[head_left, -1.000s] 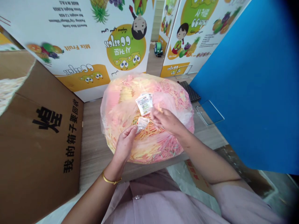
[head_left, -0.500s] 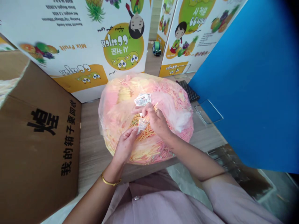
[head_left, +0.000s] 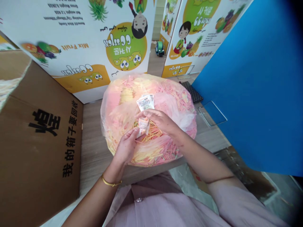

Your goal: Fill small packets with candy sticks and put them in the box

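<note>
My left hand (head_left: 127, 143) pinches a small printed clear packet (head_left: 144, 126) between thumb and fingers. Orange-pink colour shows through the packet. My right hand (head_left: 159, 119) reaches across just above the packet's top edge, its fingers stretched to the left; whether they touch the packet is unclear. Beyond those fingers are more flat printed packets (head_left: 145, 102), overlapping one another, their lower edge at my right hand. Under both hands sits a large clear plastic bag (head_left: 113, 94) of thin candy sticks (head_left: 153, 134), pink, yellow and orange, its mouth spread around the loose sticks.
A brown carton (head_left: 54, 151) stands left. White printed cartons (head_left: 80, 60) stand behind the bag, with a green tape roll (head_left: 159, 48) between them. To the right are a blue panel (head_left: 251, 88), a wire handle (head_left: 213, 114) and a black dotted object (head_left: 193, 92).
My right hand has come down towards the held packet and its curled fingers have straightened. Sticks that showed at its fingers are no longer visible there. My left hand keeps its pinch.
</note>
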Demonstrator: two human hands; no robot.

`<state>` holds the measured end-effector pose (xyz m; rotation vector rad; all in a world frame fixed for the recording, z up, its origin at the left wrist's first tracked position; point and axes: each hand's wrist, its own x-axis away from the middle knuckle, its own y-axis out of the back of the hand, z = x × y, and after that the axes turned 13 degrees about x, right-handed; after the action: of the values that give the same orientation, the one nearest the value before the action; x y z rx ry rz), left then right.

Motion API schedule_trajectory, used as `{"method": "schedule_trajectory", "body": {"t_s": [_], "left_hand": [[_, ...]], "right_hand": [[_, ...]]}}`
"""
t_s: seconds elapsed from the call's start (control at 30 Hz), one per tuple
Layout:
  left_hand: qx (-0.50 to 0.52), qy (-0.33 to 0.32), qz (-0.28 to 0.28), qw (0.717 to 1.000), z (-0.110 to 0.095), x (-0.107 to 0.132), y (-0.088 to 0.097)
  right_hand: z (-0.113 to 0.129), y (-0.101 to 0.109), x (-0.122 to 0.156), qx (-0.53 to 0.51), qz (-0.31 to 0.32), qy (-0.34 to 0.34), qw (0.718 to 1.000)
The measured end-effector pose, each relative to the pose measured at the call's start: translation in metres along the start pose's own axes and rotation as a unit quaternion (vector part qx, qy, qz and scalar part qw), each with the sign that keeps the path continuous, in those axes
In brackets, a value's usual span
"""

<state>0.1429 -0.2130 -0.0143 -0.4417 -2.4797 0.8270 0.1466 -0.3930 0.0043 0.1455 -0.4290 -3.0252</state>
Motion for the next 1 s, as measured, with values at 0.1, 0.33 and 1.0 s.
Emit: {"method": "schedule_trajectory", "body": {"t_s": [0.1,0.33,1.0], "left_hand": [[0.002,0.029,-0.017,0.999,-0.004,-0.001,0.000],[0.015,0.069,0.024,0.997,-0.011,-0.001,-0.003],[-0.188,-0.048,0.001,0.981,0.005,-0.004,0.004]], "right_hand": [[-0.002,0.003,0.001,0.072,0.014,0.003,0.997],[-0.012,0.002,0.001,0.109,0.038,-0.020,0.993],[-0.007,0.130,-0.039,0.083,-0.392,0.005,0.916]]}}
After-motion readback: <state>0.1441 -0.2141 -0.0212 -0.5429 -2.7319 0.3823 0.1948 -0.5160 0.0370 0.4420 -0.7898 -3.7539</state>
